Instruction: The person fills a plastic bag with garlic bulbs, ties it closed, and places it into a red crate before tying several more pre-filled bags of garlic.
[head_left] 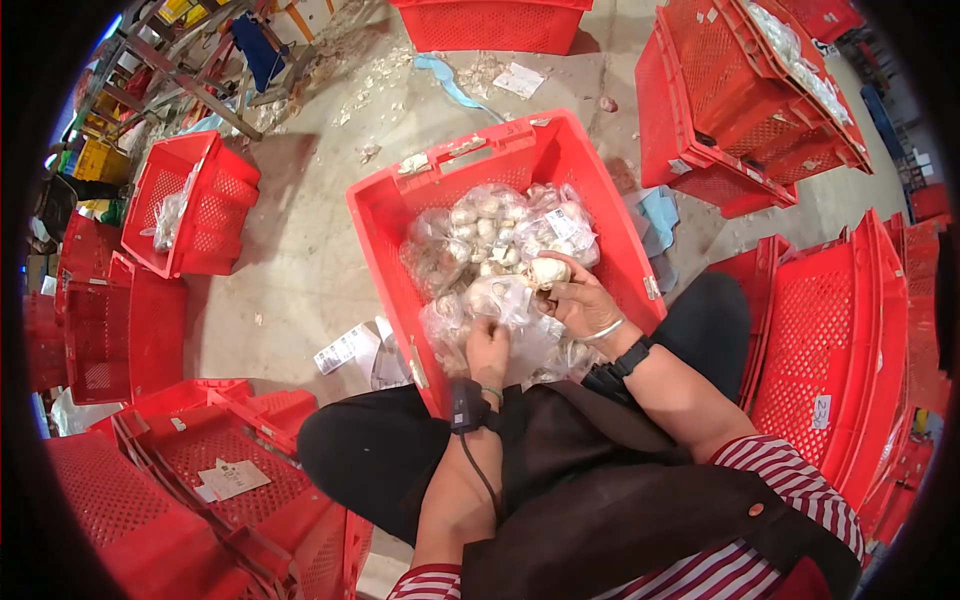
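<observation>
As the person sits with legs folded, the dark apron (600, 500) fills the near view, and red-striped sleeves (795, 480) show at both arms. Up the left forearm we go: a black device (467, 407) strapped at the wrist, a cable running back along the arm. The left hand (488, 352) is down among the bagged goods, fingers curled at a clear bag (502, 296); whether they actually pinch the plastic, I can't quite tell from above. Across to the right hand (588, 308), wearing a watch (631, 356) and a pale band (606, 330), and it has a whitish bulb (549, 272) gripped between thumb and fingers, held just over the bags (485, 212)!

All of that sits inside or above a big red crate (385, 290), set between the knees, its bags packed with more pale bulbs, one carrying a white label (561, 223). Just outside its left wall, printed papers (346, 350) lie on the floor (290, 325); off its right side, a crumpled blue cloth (658, 213). Red crates flank both sides, nested and stacked, and a smaller crate (222, 200) at upper left holds some clear plastic (168, 220). Farther out, a blue strip (450, 82) trails over littered ground, and dark blue fabric (257, 52) hangs on a frame (190, 87).
</observation>
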